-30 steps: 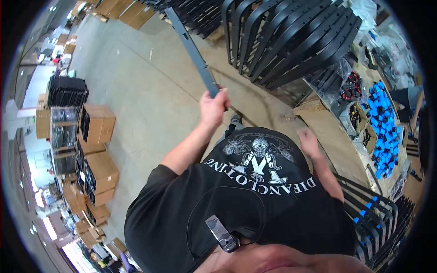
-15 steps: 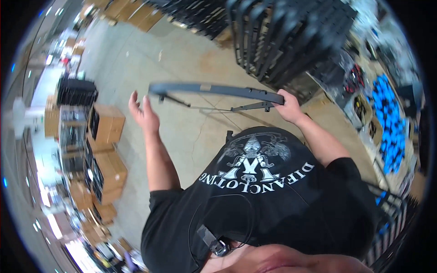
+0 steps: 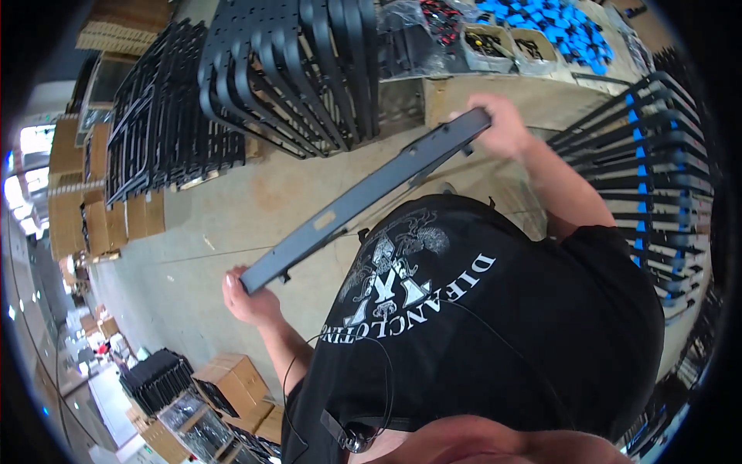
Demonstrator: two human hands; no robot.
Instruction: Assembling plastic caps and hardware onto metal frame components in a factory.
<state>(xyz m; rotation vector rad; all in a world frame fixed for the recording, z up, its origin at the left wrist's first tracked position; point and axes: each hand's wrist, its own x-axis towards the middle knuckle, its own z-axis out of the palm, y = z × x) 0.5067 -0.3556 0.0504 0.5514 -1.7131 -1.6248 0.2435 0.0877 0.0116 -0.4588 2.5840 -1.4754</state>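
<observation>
A long dark metal frame [image 3: 363,185] is held up in front of my chest, slanting from lower left to upper right. Its flat outer bar faces up, with a small pale rectangle on it; small black brackets stick out along its near side. My left hand [image 3: 253,300] is closed round the lower left end, thumb on top. The upper right end sits in my right hand [image 3: 501,127], whose fingers wrap round it and are a little blurred. The far underside of the frame is hidden by its own bar.
Stacked dark metal frames [image 3: 294,77] stand ahead, with more black frames [image 3: 174,108] to their left. On a bench at the upper right lie blue plastic pieces [image 3: 553,31] and a bin of small parts [image 3: 487,50]. Racked black bars [image 3: 641,178] stand right; cardboard boxes [image 3: 232,383] lower left.
My left hand, spread and apart from the frame before, now grips its left end. The frame has tilted, left end lower. My view has turned to the right.
</observation>
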